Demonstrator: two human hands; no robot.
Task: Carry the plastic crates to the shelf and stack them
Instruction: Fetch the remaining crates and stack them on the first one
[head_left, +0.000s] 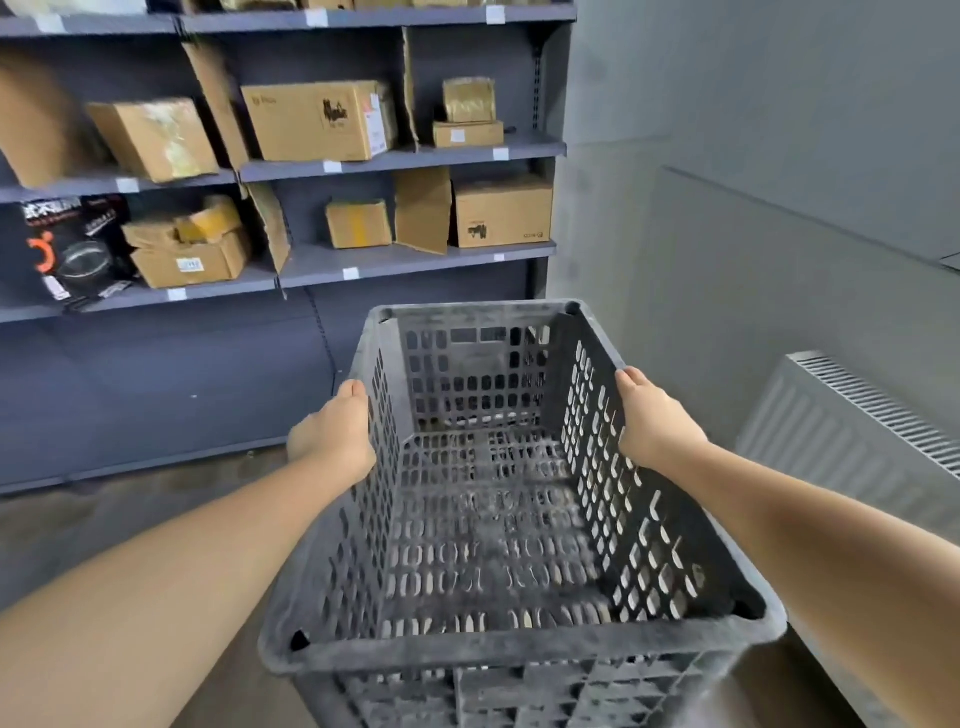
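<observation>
Gripping the long side walls near their far ends, the left hand (332, 439) and the right hand (655, 423) each curl over the top rim of the grey plastic crate (498, 525), thumbs riding along the rim while the fingers wrap out of sight on the outside faces. Both grips are narrow and closed on that rim, one per side, roughly opposite each other, so the load sits balanced between the arms. The crate is empty and perforated all over, so it should be light for its bulk; the moulded walls look stiff enough not to flex, and the thick rolled rim gives the firmest hold. Its surface looks dusty and scuffed, which may make the plastic a little slick. It seems to be held in the air in front of the person, above the floor (130, 530), though a second latticed piece shows directly beneath its near edge and I cannot tell whether that is another crate nested under it. Ahead and to the left stands the grey shelf (415, 260), its upper levels loaded with cardboard boxes (317, 122), and a white radiator (852, 431) lies to the right.
</observation>
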